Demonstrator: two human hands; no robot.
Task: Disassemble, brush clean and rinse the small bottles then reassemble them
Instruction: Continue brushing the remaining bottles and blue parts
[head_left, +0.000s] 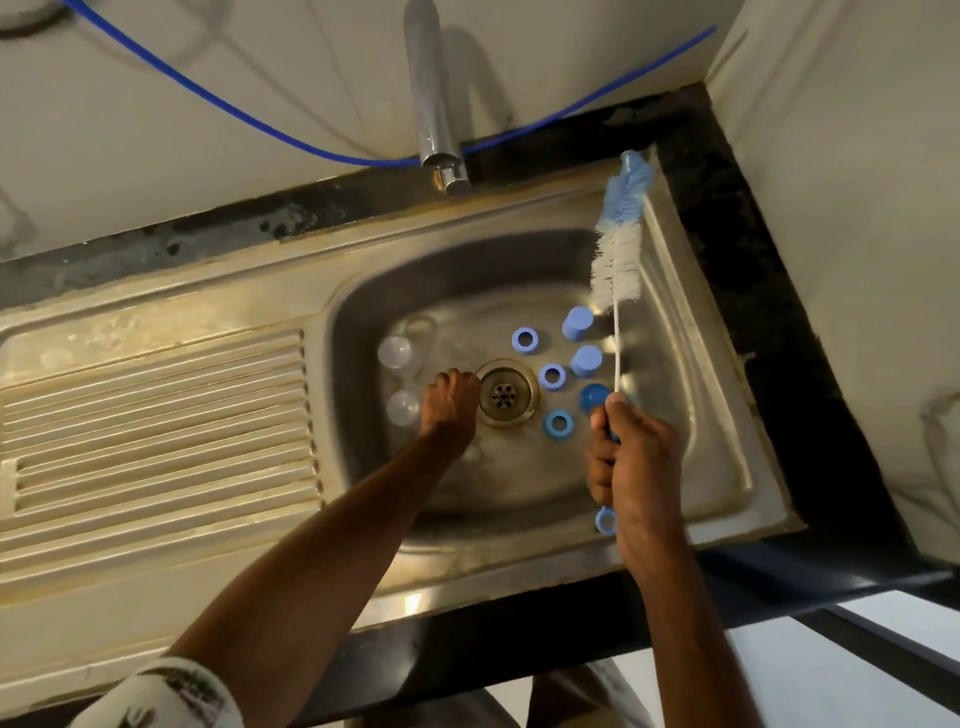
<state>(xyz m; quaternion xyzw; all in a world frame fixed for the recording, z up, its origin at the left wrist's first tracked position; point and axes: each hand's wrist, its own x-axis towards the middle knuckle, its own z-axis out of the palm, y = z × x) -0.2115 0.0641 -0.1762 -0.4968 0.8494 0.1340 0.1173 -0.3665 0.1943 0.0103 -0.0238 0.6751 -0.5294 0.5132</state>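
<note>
Brushing looks next: right grip (634, 462) clamped round the brush (618, 260) handle; left grip (451, 402) curled by the drain (503, 395), hold unclear, needs a clear bottle (402, 408).

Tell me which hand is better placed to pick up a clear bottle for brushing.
Left. The left hand is down in the basin beside the clear bottles; the right hand grips the bottle brush, across the drain from them.
</note>
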